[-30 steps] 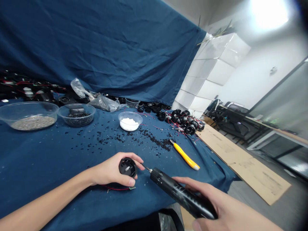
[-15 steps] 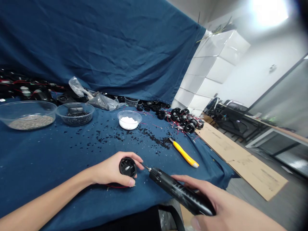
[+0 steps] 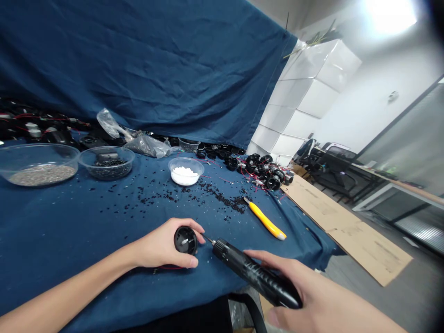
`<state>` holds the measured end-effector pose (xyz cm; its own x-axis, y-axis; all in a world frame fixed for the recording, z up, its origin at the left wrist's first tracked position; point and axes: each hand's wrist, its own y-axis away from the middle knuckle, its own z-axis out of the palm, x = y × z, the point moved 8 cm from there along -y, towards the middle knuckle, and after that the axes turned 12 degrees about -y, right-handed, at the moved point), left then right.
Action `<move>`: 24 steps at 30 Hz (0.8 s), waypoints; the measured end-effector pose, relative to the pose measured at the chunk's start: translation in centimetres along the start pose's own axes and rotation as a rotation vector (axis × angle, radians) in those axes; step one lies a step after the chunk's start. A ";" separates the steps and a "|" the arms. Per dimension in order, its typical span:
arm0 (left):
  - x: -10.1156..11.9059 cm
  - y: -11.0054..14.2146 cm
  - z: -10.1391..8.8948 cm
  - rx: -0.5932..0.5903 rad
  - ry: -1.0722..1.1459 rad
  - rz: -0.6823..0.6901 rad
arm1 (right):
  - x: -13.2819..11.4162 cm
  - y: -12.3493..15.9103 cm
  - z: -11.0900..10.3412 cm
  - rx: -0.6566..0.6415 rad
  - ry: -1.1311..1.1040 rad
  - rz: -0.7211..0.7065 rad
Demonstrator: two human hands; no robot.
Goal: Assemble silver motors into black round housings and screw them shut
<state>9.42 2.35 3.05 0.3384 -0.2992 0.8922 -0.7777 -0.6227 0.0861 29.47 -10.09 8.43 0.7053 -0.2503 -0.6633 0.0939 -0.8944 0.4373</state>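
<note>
Near the table's front, my left hand (image 3: pixel 163 245) is closed around a round black plastic housing (image 3: pixel 185 240), its hollow face turned towards me with a small pale piece at the centre. A red wire (image 3: pixel 170 267) shows beneath that hand. My right hand (image 3: pixel 294 286) grips a black electric screwdriver (image 3: pixel 255 273) from behind, with the bit pointing left. The bit's tip reaches the fingertips of my left hand, beside the housing; whether it touches the housing I cannot tell.
A yellow-handled tool (image 3: pixel 266 221) lies right of many scattered small black bits (image 3: pixel 229 201). Behind stand a bowl of white pieces (image 3: pixel 186 172), a bowl of dark screws (image 3: pixel 107 163) and a wide bowl of metallic pieces (image 3: pixel 40 165). Wired black parts (image 3: pixel 267 171) are heaped at the back right.
The screwdriver and my right hand have shifted slightly left and up. My left hand with the housing has moved a touch to the right.
</note>
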 end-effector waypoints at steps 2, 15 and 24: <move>0.0 0.0 0.0 0.022 -0.025 -0.025 | -0.1 -0.1 0.0 0.014 0.013 -0.015; -0.2 -0.1 -0.2 0.100 -0.155 -0.073 | -0.4 -0.8 0.3 0.022 0.057 -0.005; -0.3 -0.2 -0.1 0.094 -0.173 -0.061 | -0.3 -0.7 0.1 0.016 0.058 -0.010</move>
<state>9.41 2.69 2.82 0.4752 -0.3735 0.7967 -0.7031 -0.7055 0.0886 29.12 -9.47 8.28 0.7439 -0.2195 -0.6312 0.0907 -0.9026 0.4208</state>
